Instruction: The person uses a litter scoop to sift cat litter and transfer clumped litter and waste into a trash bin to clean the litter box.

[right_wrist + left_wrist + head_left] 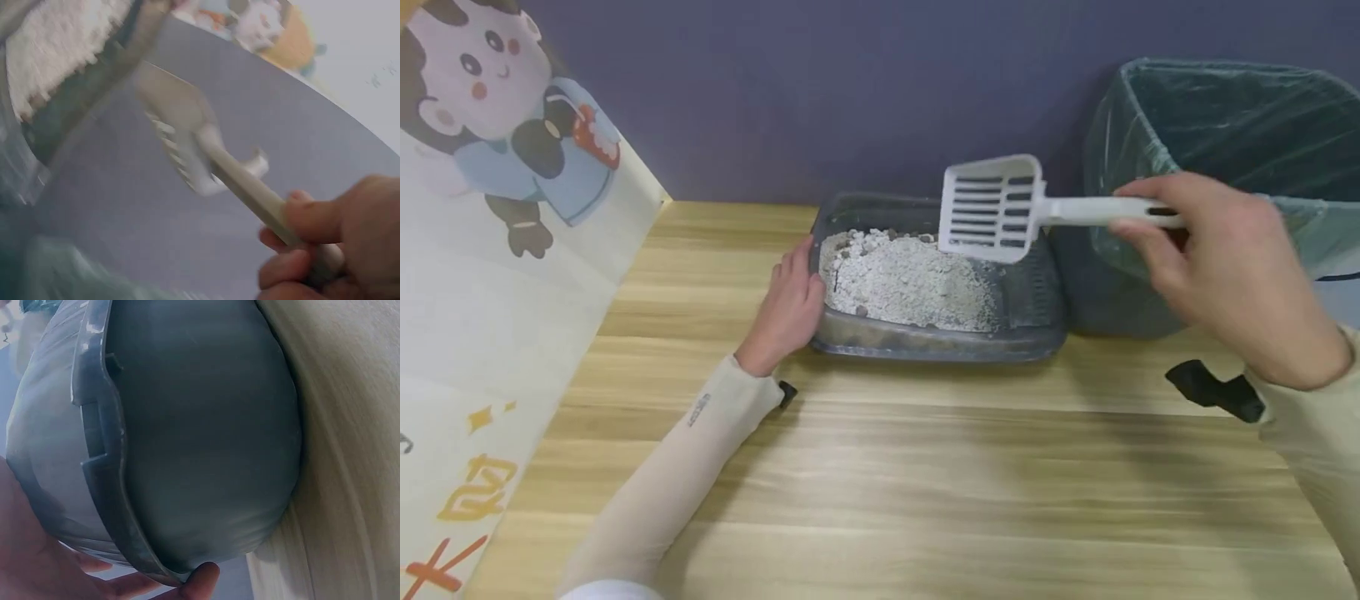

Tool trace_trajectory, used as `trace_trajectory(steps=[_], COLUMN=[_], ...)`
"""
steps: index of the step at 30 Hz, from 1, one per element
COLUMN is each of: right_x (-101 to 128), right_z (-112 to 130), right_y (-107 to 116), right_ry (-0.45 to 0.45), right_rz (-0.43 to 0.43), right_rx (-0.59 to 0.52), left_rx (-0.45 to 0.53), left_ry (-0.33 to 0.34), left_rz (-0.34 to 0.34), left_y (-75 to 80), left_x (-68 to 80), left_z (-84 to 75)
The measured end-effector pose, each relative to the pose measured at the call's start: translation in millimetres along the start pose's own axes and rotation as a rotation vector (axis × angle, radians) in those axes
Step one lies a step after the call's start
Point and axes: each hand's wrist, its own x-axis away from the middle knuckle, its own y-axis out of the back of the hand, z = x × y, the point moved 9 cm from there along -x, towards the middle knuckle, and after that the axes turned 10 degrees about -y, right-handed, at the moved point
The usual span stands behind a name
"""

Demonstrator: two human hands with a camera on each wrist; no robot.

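Two hands: right (1232, 258) gripping scoop (996, 208), left (790, 304) steadying tray (940, 343)

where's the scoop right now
In the head view the scoop is held in the air by the right hand, over the right end of the litter tray, just left of the bin.

Light wood-grain table (925, 483), planks running left to right. Behind it, a plain dark purple-grey wall (820, 92). At left, a pale banner (490, 275) with a cartoon figure and orange characters, leaning down across the table's edge. Soft, even light, with faint shadows on the wood.
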Motion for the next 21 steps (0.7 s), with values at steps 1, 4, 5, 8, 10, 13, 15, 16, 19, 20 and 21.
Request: trace_trajectory(steps=[1,4,5,8,10,13,15,16,19,20,21], right_x=[-3,-11,-13,-17,-19,-20,-16,-13,-1,3,7], right_z=[5,12,12,8,5,2,5,8,25,31,39], right_y=[-13,-49,-60,-86,-99,-117,-131,-139,-165,-174,-182], right_ry=[0.033,0.110,0.117,0.111,0.098,0.081,0.091,0.102,0.149,0.159,0.178], right_rz=[0.079,0.278,0.344,0.532,0.632,0.736,0.792,0.818,0.881,0.901,0.910], right_rx=[0.014,0.024,0.034,0.067,0.083,0.083,0.061,0.042,-0.045,-0.083,-0.117], left_rx=[0.001,-0.006,-0.008,-0.018,-0.024,-0.025,-0.024,-0.023,-0.017,-0.016,-0.015], left_ry=[-0.003,-0.010,-0.015,-0.022,-0.023,-0.018,-0.013,-0.010,-0.001,-0.001,0.001], left_rz=[-0.001,0.003,0.005,0.004,-0.002,-0.009,-0.009,-0.007,-0.005,-0.006,-0.007], left_y=[0.0,-0.9,-1.3,-1.4,-0.4,1.3,2.1,2.3,3.4,3.9,4.4], left_x=[-0.6,-2.3,-2.8,-3.3,-3.1,-1.8,-1.1,-0.7,-0.1,0.0,0.1], left_z=[-0.3,-1.5,-1.9,-3.1,-3.3,-3.0,-2.6,-2.3,-2.0,-2.1,-2.0])
